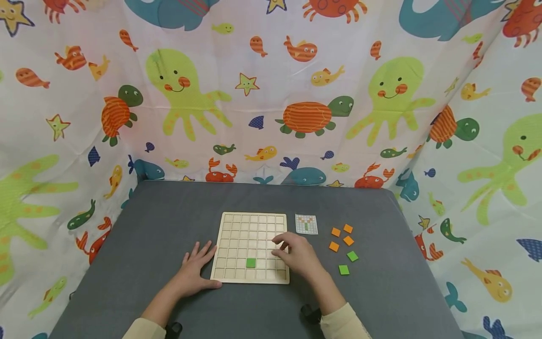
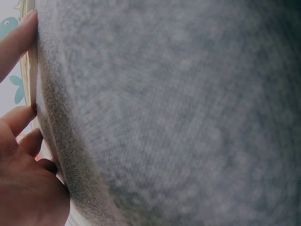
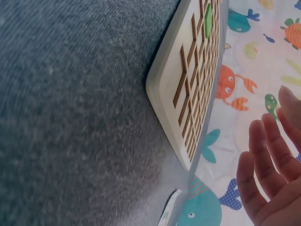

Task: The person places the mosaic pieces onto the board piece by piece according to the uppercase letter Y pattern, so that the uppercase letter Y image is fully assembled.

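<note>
A square wooden grid board (image 1: 237, 249) lies on the grey table, with one green tile (image 1: 251, 262) in a cell of its lower part. My left hand (image 1: 192, 272) rests at the board's left edge, fingers spread, thumb by the near left corner. The left wrist view shows its fingers (image 2: 21, 120) against the board's side. Above the board's right side hovers my right hand (image 1: 296, 254), fingers loosely bent, thumb apart from them. I see nothing between them. In the right wrist view, the right hand's fingers (image 3: 265, 160) are raised beyond the board (image 3: 169, 89).
Right of the board lie several orange tiles (image 1: 336, 232) and two green tiles (image 1: 352, 256). A small card (image 1: 306, 224) printed with a coloured grid sits by the board's upper right corner. A sea-animal curtain (image 1: 262, 70) hangs around the table (image 1: 190, 197).
</note>
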Tool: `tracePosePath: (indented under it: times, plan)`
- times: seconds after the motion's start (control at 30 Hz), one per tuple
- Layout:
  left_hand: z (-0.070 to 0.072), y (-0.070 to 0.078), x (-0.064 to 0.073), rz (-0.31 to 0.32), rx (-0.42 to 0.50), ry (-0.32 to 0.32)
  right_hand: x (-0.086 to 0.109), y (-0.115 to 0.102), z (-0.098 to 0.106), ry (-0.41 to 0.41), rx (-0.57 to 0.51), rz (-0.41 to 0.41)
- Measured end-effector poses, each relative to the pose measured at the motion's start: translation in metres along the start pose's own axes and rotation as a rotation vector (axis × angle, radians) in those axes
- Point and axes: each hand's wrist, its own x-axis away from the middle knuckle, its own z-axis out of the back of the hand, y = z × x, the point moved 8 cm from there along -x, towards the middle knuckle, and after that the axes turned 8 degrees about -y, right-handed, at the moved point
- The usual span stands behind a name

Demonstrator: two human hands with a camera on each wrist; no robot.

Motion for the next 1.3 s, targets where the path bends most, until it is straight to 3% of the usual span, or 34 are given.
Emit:
tracePosePath:
  times: [0.7,1.3]
  plan:
    - [0.003,0.0,-0.001,-0.007,0.008,0.008,0.011,0.023,0.026,0.088,0.0,-0.041]
    - [0.0,0.001,-0.002,0.003,-0.012,-0.003,0.043,0.055,0.054,0.213,0.006,-0.078]
